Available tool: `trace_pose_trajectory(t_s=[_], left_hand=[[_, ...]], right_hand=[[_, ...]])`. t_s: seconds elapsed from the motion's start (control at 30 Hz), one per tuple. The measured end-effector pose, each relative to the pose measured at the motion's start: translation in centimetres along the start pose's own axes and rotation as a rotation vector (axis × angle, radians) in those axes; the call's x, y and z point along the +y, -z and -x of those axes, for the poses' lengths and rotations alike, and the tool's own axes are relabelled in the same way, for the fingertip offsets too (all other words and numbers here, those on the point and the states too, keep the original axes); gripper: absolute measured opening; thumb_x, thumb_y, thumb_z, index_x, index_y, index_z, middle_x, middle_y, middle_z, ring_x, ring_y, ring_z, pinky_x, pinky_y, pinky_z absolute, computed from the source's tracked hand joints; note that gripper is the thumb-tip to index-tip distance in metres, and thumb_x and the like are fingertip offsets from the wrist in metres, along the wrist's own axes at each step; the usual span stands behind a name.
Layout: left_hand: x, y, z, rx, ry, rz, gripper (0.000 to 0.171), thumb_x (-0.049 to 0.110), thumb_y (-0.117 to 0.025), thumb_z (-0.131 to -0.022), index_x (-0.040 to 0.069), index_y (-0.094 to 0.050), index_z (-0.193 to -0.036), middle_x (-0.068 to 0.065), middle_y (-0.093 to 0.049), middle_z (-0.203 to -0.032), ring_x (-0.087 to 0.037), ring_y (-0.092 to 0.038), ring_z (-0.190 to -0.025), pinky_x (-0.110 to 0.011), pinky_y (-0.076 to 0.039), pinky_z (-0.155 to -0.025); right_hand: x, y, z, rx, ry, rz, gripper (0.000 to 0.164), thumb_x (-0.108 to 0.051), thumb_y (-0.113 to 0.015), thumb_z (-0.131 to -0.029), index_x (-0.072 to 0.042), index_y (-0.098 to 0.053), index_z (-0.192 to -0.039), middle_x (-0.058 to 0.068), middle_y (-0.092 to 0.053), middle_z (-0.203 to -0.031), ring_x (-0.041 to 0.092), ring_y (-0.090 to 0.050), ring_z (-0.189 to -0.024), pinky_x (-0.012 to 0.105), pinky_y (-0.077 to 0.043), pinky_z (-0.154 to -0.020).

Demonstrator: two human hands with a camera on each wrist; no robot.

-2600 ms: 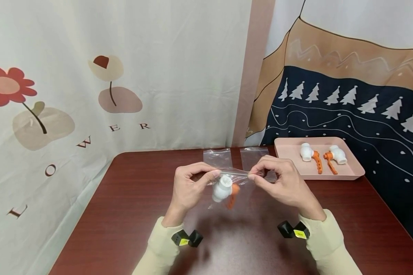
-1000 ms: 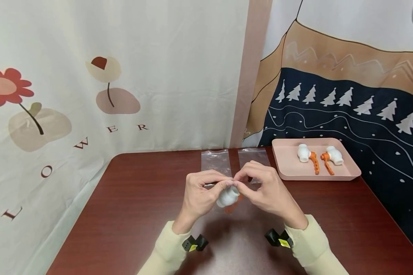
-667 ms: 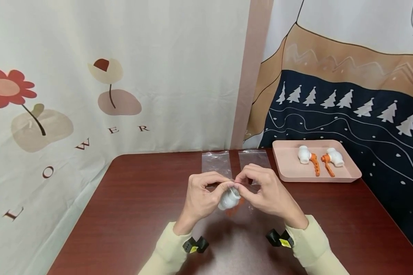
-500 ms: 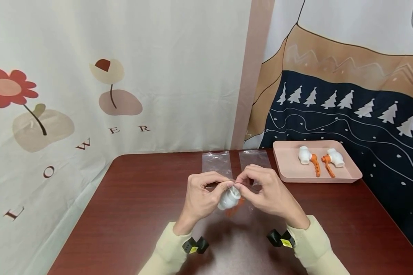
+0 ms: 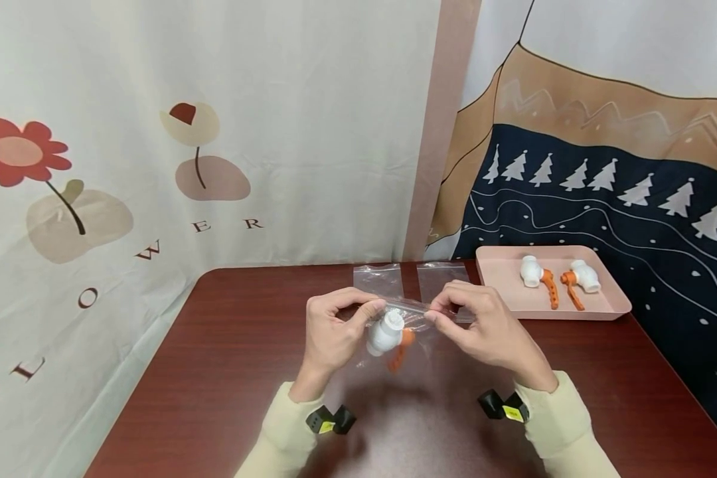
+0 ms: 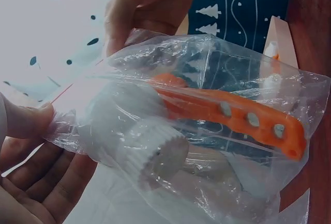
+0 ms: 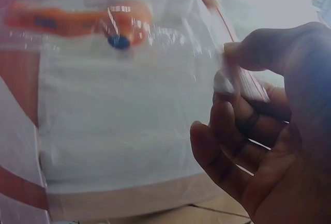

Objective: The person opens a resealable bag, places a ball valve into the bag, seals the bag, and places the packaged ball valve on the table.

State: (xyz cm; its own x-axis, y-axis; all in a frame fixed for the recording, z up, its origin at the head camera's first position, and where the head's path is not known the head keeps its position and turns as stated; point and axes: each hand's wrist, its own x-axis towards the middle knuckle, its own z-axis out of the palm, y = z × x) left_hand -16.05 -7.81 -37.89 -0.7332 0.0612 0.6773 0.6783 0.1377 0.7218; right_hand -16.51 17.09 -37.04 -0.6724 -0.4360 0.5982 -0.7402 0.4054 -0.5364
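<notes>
A clear zip bag [image 5: 417,321] hangs between my hands above the table, its top edge stretched across. Inside it is a white ball valve [image 5: 386,333] with an orange lever handle [image 6: 232,111]; the left wrist view shows the ribbed end and the holes along the lever. My left hand [image 5: 332,326] pinches the bag's left top corner between thumb and forefinger. Its right top corner is pinched by my right hand [image 5: 488,326], seen close up in the right wrist view, where the red zip line runs to the fingertips.
Two flat clear zip bags, a left one [image 5: 378,279] and a right one [image 5: 443,273], lie at the table's back edge. Beside them a pink tray [image 5: 502,307] holds two more ball valves, one left [image 5: 531,271] and one right [image 5: 585,276]. Curtains hang behind the brown table [image 5: 239,345].
Half a second ago my hands were together at the bag's top edge. They have since moved apart, the right hand to the right, stretching the edge and exposing more of the valve.
</notes>
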Motion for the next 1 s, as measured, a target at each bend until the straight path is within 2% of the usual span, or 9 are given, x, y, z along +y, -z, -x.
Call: trace_pose_trajectory(t_s=[0.1, 0.23, 0.4, 0.57, 0.67, 0.77, 0.87, 0.9, 1.0], left_hand=[[0.0, 0.2, -0.1, 0.012, 0.022, 0.024, 0.008, -0.003, -0.08, -0.084, 0.005, -0.081, -0.083, -0.011, -0.076, -0.074, -0.015, -0.068, -0.063, -0.02, -0.057, -0.06], [-0.1, 0.5, -0.2, 0.01, 0.034, 0.045, 0.001, 0.0, -0.081, -0.085, 0.0, -0.08, -0.084, -0.013, -0.075, -0.075, -0.01, -0.069, -0.064, -0.02, -0.058, -0.06], [-0.3, 0.8, -0.4, 0.015, 0.064, 0.071, 0.004, -0.004, -0.08, -0.084, 0.0, -0.08, -0.085, -0.016, -0.075, -0.076, -0.011, -0.069, -0.065, -0.019, -0.058, -0.061], [-0.4, 0.8, -0.3, -0.004, 0.143, 0.121, 0.001, -0.003, -0.078, -0.086, -0.004, -0.079, -0.087, -0.022, -0.074, -0.078, -0.011, -0.071, -0.066, -0.025, -0.061, -0.063], [-0.4, 0.8, -0.3, -0.015, 0.195, 0.159, 0.006, -0.001, -0.078, -0.087, -0.006, -0.077, -0.089, -0.023, -0.074, -0.079, -0.01, -0.071, -0.067, -0.026, -0.061, -0.063], [-0.6, 0.7, -0.4, -0.022, 0.233, 0.186, 0.008, 0.002, -0.078, -0.089, -0.005, -0.077, -0.092, -0.014, -0.076, -0.081, -0.009, -0.069, -0.07, -0.023, -0.059, -0.064], [-1.0, 0.6, -0.5, -0.04, 0.26, 0.225, 0.012, 0.006, -0.077, -0.091, -0.006, -0.076, -0.095, -0.001, -0.076, -0.083, -0.013, -0.069, -0.073, -0.023, -0.059, -0.067], [-1.2, 0.6, -0.5, -0.048, 0.266, 0.235, 0.014, 0.006, -0.076, -0.091, -0.007, -0.076, -0.096, 0.003, -0.075, -0.083, -0.013, -0.069, -0.074, -0.024, -0.059, -0.068], [-1.5, 0.3, -0.3, -0.077, 0.301, 0.27, 0.018, 0.006, -0.073, -0.094, -0.011, -0.073, -0.099, 0.007, -0.074, -0.084, -0.012, -0.069, -0.074, -0.026, -0.061, -0.07]], right_hand=[[0.3, 0.6, 0.2, -0.009, -0.012, -0.005, 0.022, -0.006, -0.08, -0.087, -0.025, -0.069, -0.087, -0.013, -0.054, -0.077, 0.007, -0.054, -0.071, 0.016, -0.046, -0.062], [0.4, 1.1, 0.4, -0.029, -0.028, -0.01, 0.023, -0.007, -0.079, -0.088, -0.027, -0.069, -0.087, -0.015, -0.054, -0.077, 0.004, -0.053, -0.072, 0.016, -0.046, -0.059], [0.3, 1.5, 0.3, -0.034, -0.018, -0.001, 0.024, -0.009, -0.08, -0.089, -0.029, -0.068, -0.087, -0.016, -0.054, -0.078, 0.004, -0.051, -0.068, 0.017, -0.042, -0.054], [0.5, 1.5, 0.3, -0.003, -0.002, -0.029, 0.025, -0.005, -0.079, -0.088, -0.028, -0.068, -0.087, -0.015, -0.055, -0.078, 0.002, -0.047, -0.065, 0.018, -0.038, -0.051], [0.5, 1.2, 0.2, 0.032, -0.02, -0.108, 0.018, -0.004, -0.076, -0.091, -0.021, -0.07, -0.09, -0.01, -0.065, -0.084, 0.004, -0.053, -0.069, 0.019, -0.043, -0.055], [0.1, 0.9, 0.1, 0.032, -0.08, -0.231, 0.013, -0.001, -0.069, -0.096, -0.014, -0.069, -0.094, -0.001, -0.076, -0.099, 0.007, -0.063, -0.077, 0.02, -0.05, -0.06], [-0.2, 0.6, 0.1, 0.028, -0.144, -0.305, 0.014, 0.001, -0.061, -0.099, -0.011, -0.066, -0.095, 0.007, -0.078, -0.108, 0.009, -0.067, -0.08, 0.022, -0.054, -0.062], [-0.3, 0.5, 0.1, 0.029, -0.162, -0.32, 0.014, 0.001, -0.06, -0.1, -0.011, -0.065, -0.095, 0.006, -0.078, -0.107, 0.009, -0.066, -0.081, 0.023, -0.053, -0.063], [-0.5, 0.3, 0.1, 0.06, -0.188, -0.343, 0.014, 0.001, -0.057, -0.101, -0.01, -0.064, -0.095, 0.0, -0.068, -0.084, 0.011, -0.057, -0.07, 0.025, -0.046, -0.057]])
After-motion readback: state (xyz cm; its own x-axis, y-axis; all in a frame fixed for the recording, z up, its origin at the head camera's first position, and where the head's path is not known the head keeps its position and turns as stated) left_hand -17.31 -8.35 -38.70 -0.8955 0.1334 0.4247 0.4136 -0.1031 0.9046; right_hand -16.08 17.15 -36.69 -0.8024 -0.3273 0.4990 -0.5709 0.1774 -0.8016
